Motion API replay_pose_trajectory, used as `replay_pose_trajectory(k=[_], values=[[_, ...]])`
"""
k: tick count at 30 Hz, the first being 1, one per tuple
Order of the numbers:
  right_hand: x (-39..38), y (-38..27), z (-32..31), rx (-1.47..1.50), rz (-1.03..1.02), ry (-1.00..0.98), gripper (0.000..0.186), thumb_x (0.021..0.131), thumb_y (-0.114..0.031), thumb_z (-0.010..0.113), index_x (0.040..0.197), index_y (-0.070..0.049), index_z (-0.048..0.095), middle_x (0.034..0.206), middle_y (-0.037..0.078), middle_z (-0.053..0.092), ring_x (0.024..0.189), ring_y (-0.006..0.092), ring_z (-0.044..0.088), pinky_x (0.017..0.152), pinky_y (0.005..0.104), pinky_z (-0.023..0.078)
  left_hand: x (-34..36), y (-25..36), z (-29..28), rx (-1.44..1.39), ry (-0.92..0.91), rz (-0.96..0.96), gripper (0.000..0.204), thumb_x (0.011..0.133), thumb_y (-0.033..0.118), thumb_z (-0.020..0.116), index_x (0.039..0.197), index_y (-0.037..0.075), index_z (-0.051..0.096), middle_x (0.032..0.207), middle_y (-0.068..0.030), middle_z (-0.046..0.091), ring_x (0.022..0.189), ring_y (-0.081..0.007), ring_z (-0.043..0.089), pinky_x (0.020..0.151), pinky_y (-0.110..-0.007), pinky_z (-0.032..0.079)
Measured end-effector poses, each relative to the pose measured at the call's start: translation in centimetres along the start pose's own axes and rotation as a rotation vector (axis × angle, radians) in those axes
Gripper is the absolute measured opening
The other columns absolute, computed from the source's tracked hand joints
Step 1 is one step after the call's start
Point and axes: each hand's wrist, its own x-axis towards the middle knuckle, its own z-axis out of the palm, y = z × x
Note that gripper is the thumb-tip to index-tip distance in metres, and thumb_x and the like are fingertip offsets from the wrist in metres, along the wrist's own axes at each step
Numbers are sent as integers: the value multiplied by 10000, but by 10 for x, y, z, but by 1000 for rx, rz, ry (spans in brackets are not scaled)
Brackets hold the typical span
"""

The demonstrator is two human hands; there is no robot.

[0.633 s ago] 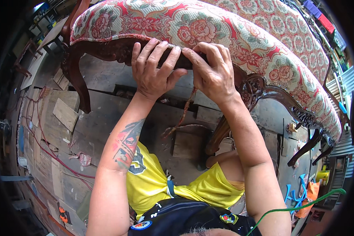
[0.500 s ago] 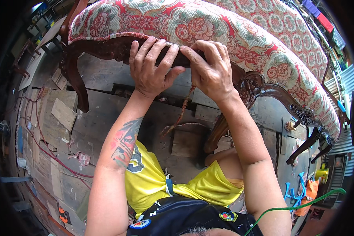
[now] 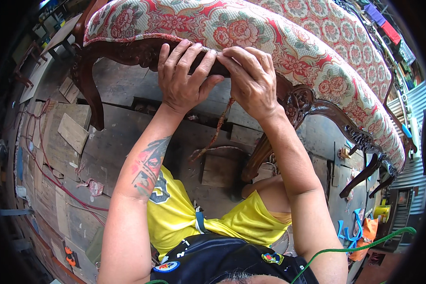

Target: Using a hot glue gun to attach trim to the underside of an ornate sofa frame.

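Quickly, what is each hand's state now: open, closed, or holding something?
Left hand: open, at the edge of the patterned fabric.
Right hand: curled there; whether it holds the hanging cord cannot be told.

On the right hand [image 3: 254, 87], the upper finger, bent back before, now stretches toward the left hand [image 3: 182, 83], its tip close beside that hand's fingertips at the upper centre of the frame. The carved cabriole leg [image 3: 93, 102] at upper left and the dangling fabric-wrapped cord [image 3: 217, 128] sit slightly farther left, while a bit of green cord [image 3: 156, 282] appears at the lower edge.
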Motion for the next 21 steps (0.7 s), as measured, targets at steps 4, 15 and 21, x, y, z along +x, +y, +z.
replay_pose_trajectory(k=[4,15,21], values=[[0,0,-1,25,-14,-40,606,753,-60,750,1354,-125,711,1291,31,679,1164,272,630,981,443,517,-1,-1,1,12,-5,-20,483,1060,643,546,1252,245,742,1331,-32,656,1367,-272,561,1262,-557,327],[1,-3,0,-58,-5,-67,652,782,-75,732,1429,-119,664,1281,35,696,1168,288,627,997,446,516,0,0,-6,-6,-28,12,546,1070,635,532,1299,179,728,1363,-76,650,1374,-308,568,1255,-563,317],[4,-5,-3,-102,-33,-126,679,776,-126,752,1448,-138,658,1270,27,689,1174,271,616,1008,437,512,-1,-2,-7,12,-48,28,580,1062,651,531,1327,168,709,1373,-81,646,1387,-307,561,1252,-573,320]])
